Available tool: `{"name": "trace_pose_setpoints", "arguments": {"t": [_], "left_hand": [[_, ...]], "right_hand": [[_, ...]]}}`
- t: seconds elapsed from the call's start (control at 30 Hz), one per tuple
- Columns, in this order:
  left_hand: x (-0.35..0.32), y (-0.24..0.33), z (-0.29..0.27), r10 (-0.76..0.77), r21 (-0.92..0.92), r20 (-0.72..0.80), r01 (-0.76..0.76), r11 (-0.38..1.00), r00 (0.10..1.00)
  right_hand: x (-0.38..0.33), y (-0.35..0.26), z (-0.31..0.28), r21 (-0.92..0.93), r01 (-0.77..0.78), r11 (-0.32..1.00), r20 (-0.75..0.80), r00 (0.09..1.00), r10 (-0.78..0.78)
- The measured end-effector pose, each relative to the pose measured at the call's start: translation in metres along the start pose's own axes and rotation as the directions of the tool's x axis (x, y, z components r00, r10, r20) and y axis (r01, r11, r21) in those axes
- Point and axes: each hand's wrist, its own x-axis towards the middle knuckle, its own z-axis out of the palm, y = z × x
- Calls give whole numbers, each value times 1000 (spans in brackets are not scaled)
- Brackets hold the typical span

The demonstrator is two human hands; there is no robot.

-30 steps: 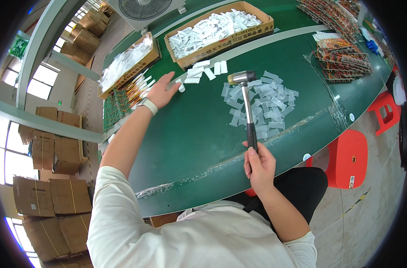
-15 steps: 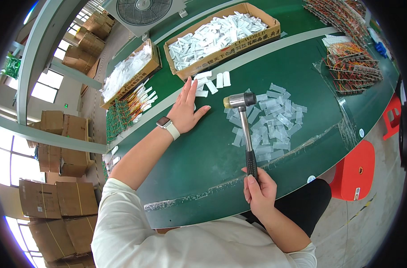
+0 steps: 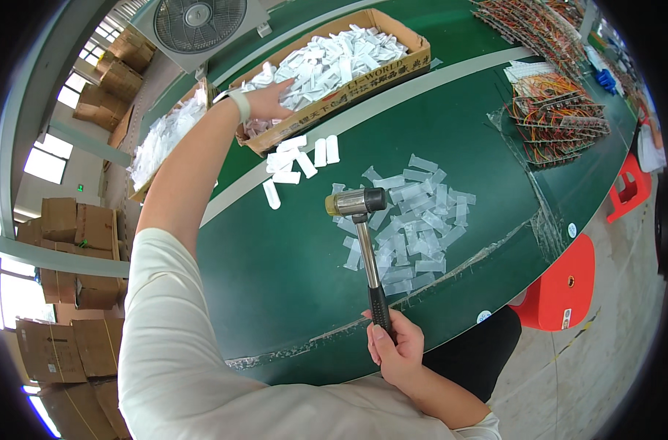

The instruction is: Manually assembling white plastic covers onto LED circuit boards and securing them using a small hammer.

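Note:
My right hand [image 3: 395,348] is closed round the black grip of a mallet [image 3: 368,253], a hammer with a metal head, a yellowish face and a black face. Its head stands over the left part of a pile of translucent plastic pieces [image 3: 414,220] on the green table. My left hand [image 3: 268,103] reaches over the near left part of a cardboard box [image 3: 363,94] full of white plastic pieces [image 3: 341,62]. Its visible fingers are spread; the others are partly hidden. Several white pieces [image 3: 304,163] lie loose on the table just before the box.
A second carton [image 3: 139,192] with clear plastic pieces stands left of the box. Wired circuit boards [image 3: 554,114] are stacked at the right. A fan [image 3: 200,22] sits at the far left. A red stool [image 3: 565,286] stands beside the table's right edge.
My left hand has moved from the table up and left into the near part of the box. The right hand still holds the mallet. The whole view has shifted a little.

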Motion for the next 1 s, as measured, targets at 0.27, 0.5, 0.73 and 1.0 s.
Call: {"name": "trace_pose_setpoints", "arguments": {"t": [0.27,0.5,0.73,1.0], "left_hand": [[19,21,20,49,96,-102,-39,995,994],[16,-15,32,241,264,-341,-154,952,909],[23,-7,31,293,8,-366,-311,950,884],[-7,15,14,-84,-235,-518,-48,971,851]], "right_hand": [[0,-1,-4,-51,13,999,19,1000,-12],[-1,-2,-1,-50,-40,998,-20,999,39],[1,-1,-3,-49,-9,999,-9,1000,9],[-1,-9,-2,33,-78,996,-26,997,79]]}}
